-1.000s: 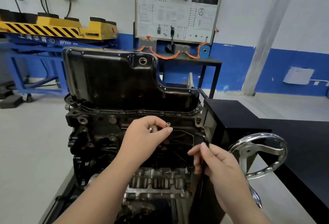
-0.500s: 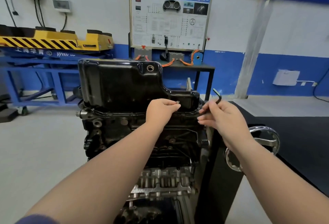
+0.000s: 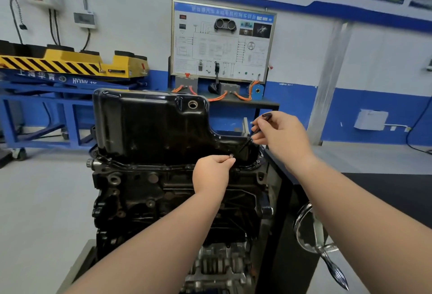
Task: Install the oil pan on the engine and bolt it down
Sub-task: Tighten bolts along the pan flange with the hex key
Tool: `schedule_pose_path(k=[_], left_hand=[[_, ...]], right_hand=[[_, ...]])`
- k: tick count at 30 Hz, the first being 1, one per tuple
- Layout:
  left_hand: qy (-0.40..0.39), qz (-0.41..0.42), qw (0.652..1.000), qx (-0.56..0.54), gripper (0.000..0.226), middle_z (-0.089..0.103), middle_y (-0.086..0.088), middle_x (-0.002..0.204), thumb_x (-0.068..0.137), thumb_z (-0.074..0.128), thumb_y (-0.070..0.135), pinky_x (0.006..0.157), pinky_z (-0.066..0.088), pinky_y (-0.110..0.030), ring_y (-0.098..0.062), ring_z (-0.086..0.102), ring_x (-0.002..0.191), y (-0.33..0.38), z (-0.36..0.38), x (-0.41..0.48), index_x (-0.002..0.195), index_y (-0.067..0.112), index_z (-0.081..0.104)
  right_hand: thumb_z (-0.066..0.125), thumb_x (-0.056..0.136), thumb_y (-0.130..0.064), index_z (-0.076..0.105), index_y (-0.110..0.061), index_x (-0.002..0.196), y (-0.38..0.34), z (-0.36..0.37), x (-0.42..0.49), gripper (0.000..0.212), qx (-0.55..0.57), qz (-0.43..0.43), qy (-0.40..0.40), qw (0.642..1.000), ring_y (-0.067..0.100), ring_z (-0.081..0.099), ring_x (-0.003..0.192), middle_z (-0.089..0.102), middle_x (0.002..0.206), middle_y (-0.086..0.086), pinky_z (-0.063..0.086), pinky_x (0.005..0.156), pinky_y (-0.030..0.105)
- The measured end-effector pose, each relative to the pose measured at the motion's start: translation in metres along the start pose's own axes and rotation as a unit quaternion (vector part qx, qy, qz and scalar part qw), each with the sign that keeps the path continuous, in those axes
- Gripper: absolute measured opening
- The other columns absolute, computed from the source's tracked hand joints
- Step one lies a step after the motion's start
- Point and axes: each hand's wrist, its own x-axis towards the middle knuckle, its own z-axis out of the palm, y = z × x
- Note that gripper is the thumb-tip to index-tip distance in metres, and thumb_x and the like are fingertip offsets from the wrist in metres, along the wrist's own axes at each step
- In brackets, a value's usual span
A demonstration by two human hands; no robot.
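Black oil pan (image 3: 152, 127) sitting on top of the engine (image 3: 163, 191), left hand (image 3: 211, 173) pinching a small bolt (image 3: 231, 156) at the pan's near flange, right hand (image 3: 284, 137) just above, fingers curled round a black hex key (image 3: 245, 145) angled down toward the bolt, chrome handwheel (image 3: 311, 230) lower right.

oil pan (image 3: 149, 127): black, seated atop engine (image 3: 163, 195) | bolt (image 3: 231, 155): silver, at flange
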Motion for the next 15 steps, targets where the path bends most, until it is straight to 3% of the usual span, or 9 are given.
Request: schedule_pose_path(k=[5, 11, 15], left_hand=[[0.021, 0.016, 0.999, 0.038, 0.016, 0.066, 0.020, 0.084, 0.086, 0.064, 0.034, 0.053, 0.034, -0.012, 0.007, 0.049, 0.063, -0.0023, 0.0081, -0.0050, 0.099, 0.029, 0.072], [0.016, 0.032, 0.997, 0.063, 0.017, 0.069, 0.015, 0.094, 0.088, 0.061, 0.034, 0.054, 0.035, -0.014, 0.004, 0.052, 0.069, -0.0039, 0.0101, -0.0071, 0.100, 0.030, 0.072], [0.025, 0.040, 0.996, 0.077, 0.017, 0.065, 0.019, 0.083, 0.088, 0.060, 0.035, 0.052, 0.036, -0.015, 0.005, 0.050, 0.063, -0.0042, 0.0109, -0.0086, 0.099, 0.030, 0.072]], right_hand=[[0.049, 0.095, -0.016, 0.062, -0.022, 0.078, 0.0026, 0.0068, -0.0015, 0.023, -0.023, 0.002, -0.014, 1.000, 0.009, 0.067, 0.066, 0.067, 0.077, -0.002, 0.059, 0.069, 0.027], [0.049, 0.095, -0.017, 0.062, -0.023, 0.078, 0.0001, 0.0049, 0.0024, 0.022, -0.055, -0.016, -0.017, 0.998, 0.005, 0.067, 0.064, 0.067, 0.075, -0.006, 0.056, 0.062, 0.017], [0.049, 0.095, -0.016, 0.062, -0.021, 0.077, 0.0004, 0.0060, 0.0026, 0.023, -0.080, -0.008, -0.036, 0.996, 0.006, 0.067, 0.065, 0.067, 0.075, -0.005, 0.058, 0.066, 0.022]])
